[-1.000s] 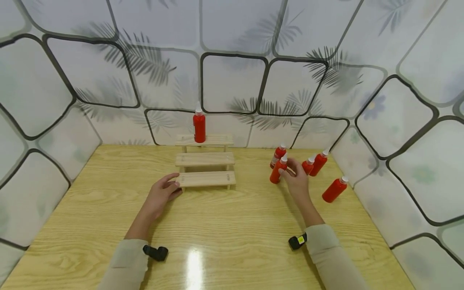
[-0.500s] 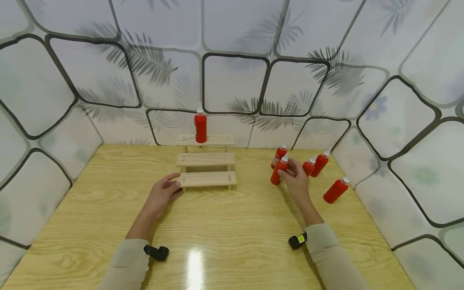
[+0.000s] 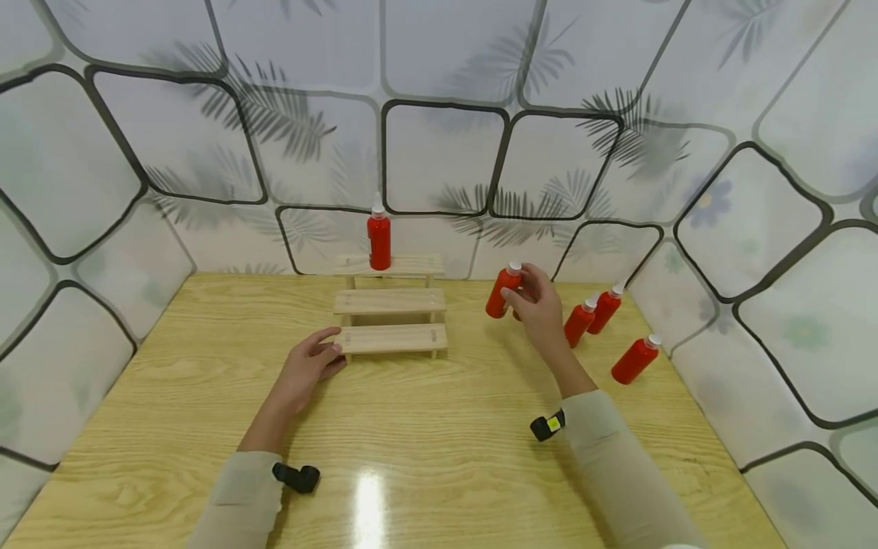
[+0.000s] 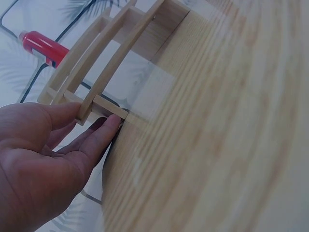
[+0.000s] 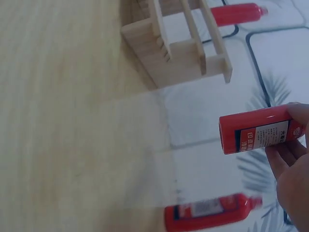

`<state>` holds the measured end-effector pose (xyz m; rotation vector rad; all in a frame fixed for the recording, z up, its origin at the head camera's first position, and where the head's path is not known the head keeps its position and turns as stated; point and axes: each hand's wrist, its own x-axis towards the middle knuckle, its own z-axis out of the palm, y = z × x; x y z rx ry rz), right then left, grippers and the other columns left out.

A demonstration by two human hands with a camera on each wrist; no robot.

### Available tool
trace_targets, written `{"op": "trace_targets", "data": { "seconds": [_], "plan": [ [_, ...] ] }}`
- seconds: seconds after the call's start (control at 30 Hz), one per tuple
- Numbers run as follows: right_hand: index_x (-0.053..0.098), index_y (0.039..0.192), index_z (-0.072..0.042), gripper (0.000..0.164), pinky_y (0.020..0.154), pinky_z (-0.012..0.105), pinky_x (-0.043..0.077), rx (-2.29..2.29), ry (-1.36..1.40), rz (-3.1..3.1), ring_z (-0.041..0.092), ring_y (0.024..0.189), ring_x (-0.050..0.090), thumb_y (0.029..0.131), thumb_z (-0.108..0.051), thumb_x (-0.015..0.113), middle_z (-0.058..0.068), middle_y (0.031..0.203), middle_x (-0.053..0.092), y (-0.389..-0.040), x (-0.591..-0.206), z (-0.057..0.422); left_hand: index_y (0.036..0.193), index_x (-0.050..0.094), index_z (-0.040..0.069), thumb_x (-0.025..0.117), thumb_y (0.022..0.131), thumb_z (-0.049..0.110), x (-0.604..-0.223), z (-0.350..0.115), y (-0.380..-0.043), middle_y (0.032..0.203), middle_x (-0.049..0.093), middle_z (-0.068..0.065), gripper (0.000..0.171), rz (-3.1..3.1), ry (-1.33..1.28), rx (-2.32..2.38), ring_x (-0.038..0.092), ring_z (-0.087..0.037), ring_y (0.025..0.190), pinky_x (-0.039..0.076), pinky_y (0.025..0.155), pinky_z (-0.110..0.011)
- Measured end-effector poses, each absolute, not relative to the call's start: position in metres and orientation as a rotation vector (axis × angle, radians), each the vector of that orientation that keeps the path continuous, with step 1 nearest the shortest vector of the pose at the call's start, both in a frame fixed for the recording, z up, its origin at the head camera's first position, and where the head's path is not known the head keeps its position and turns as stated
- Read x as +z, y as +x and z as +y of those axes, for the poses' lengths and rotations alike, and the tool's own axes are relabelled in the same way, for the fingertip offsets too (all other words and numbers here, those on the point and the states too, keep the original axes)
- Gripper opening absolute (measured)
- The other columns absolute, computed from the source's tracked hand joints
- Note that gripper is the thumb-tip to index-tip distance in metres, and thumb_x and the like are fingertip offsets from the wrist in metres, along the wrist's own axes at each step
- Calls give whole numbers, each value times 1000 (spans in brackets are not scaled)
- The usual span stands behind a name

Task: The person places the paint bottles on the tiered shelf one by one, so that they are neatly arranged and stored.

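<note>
Right grip (image 3: 541,306) pinches a red bottle (image 3: 500,296), cap leaning upper right. I see the wooden stand (image 3: 394,338) left of it, mid-frame, left grip (image 3: 309,368) holding its left end.

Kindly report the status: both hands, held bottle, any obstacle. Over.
Right hand gripping red bottle, lifted off table. Left hand holding wooden stand at lowest step's left end. Possible obstacle: second bottle standing on top step.

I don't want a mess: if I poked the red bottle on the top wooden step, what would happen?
The slim, upright red bottle might tip, being taller than wide. Then its round sides could roll off the narrow pale wooden step. Its shiny surface may feel slippery.
</note>
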<state>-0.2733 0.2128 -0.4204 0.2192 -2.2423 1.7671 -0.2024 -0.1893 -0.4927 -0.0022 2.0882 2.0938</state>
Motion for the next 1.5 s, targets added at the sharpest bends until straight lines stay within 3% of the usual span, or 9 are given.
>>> {"op": "trace_targets", "data": {
  "seconds": [0.13,0.27,0.53,0.83,1.23,1.5],
  "plan": [
    [50,146,-10,56,105,35,56,1779,318,-2238,31,124,60,94,-13,73,15,139,58,-285,-407,195,158,32,6,45,109,13,-493,-189,-202,139,44,-27,51,2075,9,2098,59,-28,122,55,103,-26],
    [50,146,-13,56,104,41,56,1772,419,-2237,29,123,60,95,-17,73,12,139,59,-297,-395,177,158,31,7,45,110,14,-492,-189,-202,138,44,-26,51,2064,20,2100,59,-28,123,54,103,-26],
    [49,147,-16,56,109,39,53,1806,486,-2222,26,127,57,96,-14,72,10,140,58,-316,-378,140,158,32,5,45,109,12,-492,-188,-202,135,46,-24,51,2069,20,2102,62,-22,116,55,102,-27],
    [50,147,-15,56,109,36,52,1807,511,-2198,26,127,56,95,-11,72,12,139,59,-340,-377,109,158,32,5,45,109,12,-488,-186,-201,137,45,-26,51,2069,18,2105,60,-28,121,54,104,-28],
    [55,141,-16,50,104,34,56,1778,522,-2186,23,120,60,94,-10,72,9,133,63,-357,-380,89,158,32,5,46,109,12,-488,-187,-201,137,45,-26,51,2074,6,2110,60,-28,120,55,103,-28],
    [53,144,-16,52,108,34,53,1806,504,-2214,24,124,59,96,-11,71,10,138,61,-354,-379,88,158,31,5,45,109,12,-488,-188,-201,138,43,-27,52,2065,5,2111,58,-29,122,54,105,-30]
  ]
}}
